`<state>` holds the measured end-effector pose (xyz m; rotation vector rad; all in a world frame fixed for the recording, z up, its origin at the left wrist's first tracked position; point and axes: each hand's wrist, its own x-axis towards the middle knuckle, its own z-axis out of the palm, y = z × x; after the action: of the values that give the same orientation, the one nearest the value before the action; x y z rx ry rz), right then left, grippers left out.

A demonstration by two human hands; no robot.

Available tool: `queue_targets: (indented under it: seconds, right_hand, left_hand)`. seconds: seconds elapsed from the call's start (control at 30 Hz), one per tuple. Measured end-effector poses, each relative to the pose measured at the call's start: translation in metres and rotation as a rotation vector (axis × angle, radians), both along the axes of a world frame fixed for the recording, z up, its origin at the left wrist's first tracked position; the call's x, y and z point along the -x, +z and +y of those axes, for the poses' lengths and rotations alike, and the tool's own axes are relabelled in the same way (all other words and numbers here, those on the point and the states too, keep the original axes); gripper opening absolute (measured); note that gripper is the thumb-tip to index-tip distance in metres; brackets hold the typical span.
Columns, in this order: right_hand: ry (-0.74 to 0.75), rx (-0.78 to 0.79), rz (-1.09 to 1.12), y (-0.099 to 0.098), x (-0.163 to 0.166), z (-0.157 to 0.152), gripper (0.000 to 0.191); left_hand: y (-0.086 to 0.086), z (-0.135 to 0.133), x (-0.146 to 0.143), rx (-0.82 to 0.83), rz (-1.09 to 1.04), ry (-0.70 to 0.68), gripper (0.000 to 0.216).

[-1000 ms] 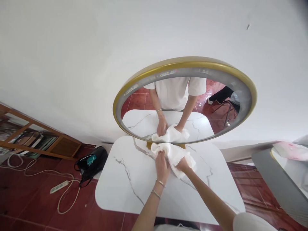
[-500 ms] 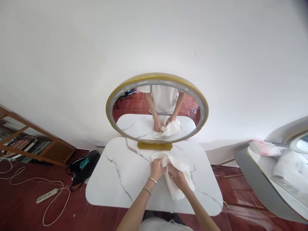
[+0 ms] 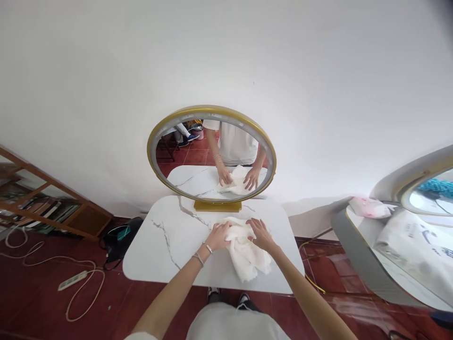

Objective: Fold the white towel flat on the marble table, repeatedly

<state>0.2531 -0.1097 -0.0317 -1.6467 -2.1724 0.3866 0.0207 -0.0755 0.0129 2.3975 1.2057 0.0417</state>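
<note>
One teal item (image 3: 123,232) in black bag (image 3: 118,248); left hand (image 3: 219,235) tight on white cloth (image 3: 246,259), right hand (image 3: 262,235) splayed

Dark print shows on white fabric (image 3: 399,236) atop the desk (image 3: 364,274) at right: small characters (image 3: 413,230) and a smile-like curve (image 3: 427,236), too blurred for me to read remotely. Pink marks on the packet (image 3: 370,208) beyond are equally illegible on my feed.
</note>
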Motion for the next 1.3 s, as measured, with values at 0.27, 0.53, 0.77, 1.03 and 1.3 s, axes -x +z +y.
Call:
queue_targets:
  seconds: [0.27, 0.53, 0.77, 1.03, 1.3]
  right_hand:
    - [0.08, 0.069, -0.033, -0.008, -0.017, 0.024, 0.018]
    - [-0.092, 0.118, -0.035, -0.005, -0.022, 0.031, 0.024]
    - [-0.214, -0.024, 0.166, 0.037, -0.041, 0.031, 0.029]
    - [-0.202, -0.264, 0.365, 0.135, -0.057, 0.001, 0.048]
    - [0.039, -0.506, 0.239, 0.211, -0.039, -0.04, 0.019]
  left_hand:
    - [-0.002, 0.03, 0.036, 0.092, 0.135, 0.332, 0.033]
    - [-0.008, 0.016, 0.045, 0.131, 0.018, 0.405, 0.005]
    - [0.029, 0.025, 0.069, 0.078, -0.225, 0.372, 0.012]
    - [0.118, 0.025, 0.12, -0.024, -0.478, 0.239, 0.025]
    - [0.189, 0.02, 0.14, -0.223, -0.526, 0.151, 0.031]
